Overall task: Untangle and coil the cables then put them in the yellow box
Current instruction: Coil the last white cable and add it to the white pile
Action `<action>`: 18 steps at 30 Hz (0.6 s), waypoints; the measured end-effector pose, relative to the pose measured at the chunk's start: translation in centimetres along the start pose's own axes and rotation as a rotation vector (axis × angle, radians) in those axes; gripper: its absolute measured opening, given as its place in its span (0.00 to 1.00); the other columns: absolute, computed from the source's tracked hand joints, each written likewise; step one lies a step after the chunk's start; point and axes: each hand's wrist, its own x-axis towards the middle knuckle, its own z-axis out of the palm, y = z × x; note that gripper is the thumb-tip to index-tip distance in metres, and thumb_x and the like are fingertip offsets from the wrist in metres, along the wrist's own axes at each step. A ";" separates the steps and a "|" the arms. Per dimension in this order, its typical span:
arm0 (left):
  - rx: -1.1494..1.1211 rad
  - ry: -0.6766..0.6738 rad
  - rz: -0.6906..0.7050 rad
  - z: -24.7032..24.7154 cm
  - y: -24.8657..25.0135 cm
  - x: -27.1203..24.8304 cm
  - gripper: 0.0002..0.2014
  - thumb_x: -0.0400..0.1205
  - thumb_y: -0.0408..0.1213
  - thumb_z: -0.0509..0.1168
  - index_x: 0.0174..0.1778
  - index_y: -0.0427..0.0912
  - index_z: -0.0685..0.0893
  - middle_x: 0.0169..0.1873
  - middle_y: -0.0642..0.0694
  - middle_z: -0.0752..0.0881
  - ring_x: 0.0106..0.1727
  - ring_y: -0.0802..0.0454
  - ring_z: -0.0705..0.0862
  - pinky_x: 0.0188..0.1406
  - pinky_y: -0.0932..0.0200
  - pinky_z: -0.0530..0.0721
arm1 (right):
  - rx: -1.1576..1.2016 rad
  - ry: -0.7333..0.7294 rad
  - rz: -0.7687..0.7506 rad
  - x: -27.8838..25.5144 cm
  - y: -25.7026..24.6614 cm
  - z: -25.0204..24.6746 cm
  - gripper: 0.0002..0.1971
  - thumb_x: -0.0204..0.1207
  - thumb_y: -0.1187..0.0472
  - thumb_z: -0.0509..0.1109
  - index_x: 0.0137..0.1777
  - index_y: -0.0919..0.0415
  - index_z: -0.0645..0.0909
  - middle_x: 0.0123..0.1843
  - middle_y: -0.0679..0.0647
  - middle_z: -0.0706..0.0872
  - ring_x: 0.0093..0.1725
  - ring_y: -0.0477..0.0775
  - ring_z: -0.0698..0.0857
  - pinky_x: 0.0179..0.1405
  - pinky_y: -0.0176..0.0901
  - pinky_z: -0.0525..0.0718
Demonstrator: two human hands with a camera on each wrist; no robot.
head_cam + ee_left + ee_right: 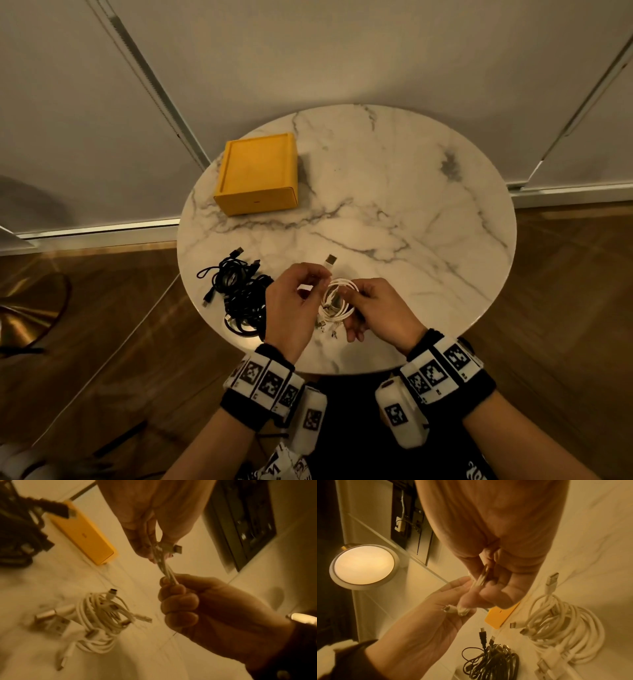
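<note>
Both hands work above the round marble counter [394, 192], pinching one short stretch of thin white cable [165, 568] between them, probably to free it from the white cable bundle [337, 301] lying just beneath. The left hand [291, 308] and the right hand [380, 311] each clamp thumb and fingers on it. A black cable tangle [236, 291] lies left of the grips; the closed yellow box [258, 173] sits well beyond them.
</note>
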 end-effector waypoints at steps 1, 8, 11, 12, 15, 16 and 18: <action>0.020 -0.004 0.000 0.0 -0.3 0.3 0.06 0.77 0.29 0.72 0.44 0.45 0.88 0.38 0.53 0.90 0.42 0.58 0.87 0.37 0.66 0.84 | 0.012 0.005 0.020 0.3 -0.1 -0.1 0.16 0.86 0.62 0.59 0.42 0.70 0.82 0.22 0.59 0.82 0.19 0.56 0.82 0.18 0.41 0.75; -0.050 -0.234 -0.220 -0.3 -2.6 3.6 0.04 0.75 0.35 0.76 0.43 0.48 0.91 0.36 0.45 0.92 0.35 0.50 0.89 0.29 0.57 0.83 | -0.026 0.010 0.125 2.8 -0.4 -1.5 0.14 0.84 0.61 0.63 0.41 0.71 0.81 0.23 0.60 0.82 0.18 0.56 0.83 0.14 0.37 0.74; 0.097 -0.245 -0.207 -0.2 -3.8 4.4 0.03 0.74 0.39 0.76 0.42 0.46 0.91 0.35 0.47 0.91 0.34 0.52 0.87 0.26 0.63 0.79 | -0.095 -0.015 0.189 3.4 -0.2 -1.8 0.15 0.84 0.61 0.62 0.40 0.70 0.80 0.23 0.60 0.82 0.18 0.54 0.83 0.15 0.37 0.73; 0.177 -0.239 -0.175 -0.1 -4.1 4.6 0.04 0.74 0.40 0.76 0.43 0.46 0.91 0.35 0.49 0.91 0.34 0.56 0.87 0.29 0.64 0.80 | -0.126 -0.006 0.194 3.6 0.1 -1.9 0.15 0.84 0.62 0.61 0.39 0.70 0.79 0.23 0.59 0.83 0.18 0.55 0.83 0.15 0.38 0.72; 0.414 -0.228 -0.046 0.5 -4.2 4.7 0.05 0.75 0.44 0.74 0.43 0.50 0.92 0.38 0.55 0.90 0.34 0.59 0.85 0.37 0.60 0.84 | -0.234 0.057 0.184 4.0 1.0 -1.8 0.11 0.81 0.64 0.62 0.40 0.70 0.80 0.23 0.59 0.84 0.19 0.57 0.83 0.14 0.37 0.70; 0.472 -0.226 -0.014 0.8 -4.2 4.7 0.05 0.76 0.46 0.74 0.44 0.52 0.92 0.39 0.56 0.90 0.34 0.59 0.84 0.37 0.59 0.83 | -0.251 0.085 0.186 4.0 1.3 -1.8 0.10 0.80 0.64 0.63 0.42 0.69 0.80 0.23 0.59 0.84 0.19 0.58 0.83 0.13 0.36 0.69; 0.614 -0.248 0.052 1.2 -4.5 4.6 0.06 0.77 0.50 0.71 0.45 0.56 0.91 0.41 0.58 0.87 0.35 0.60 0.82 0.33 0.61 0.77 | -0.252 0.144 0.184 4.0 1.6 -1.7 0.06 0.79 0.63 0.66 0.47 0.66 0.79 0.23 0.60 0.83 0.17 0.56 0.81 0.12 0.34 0.67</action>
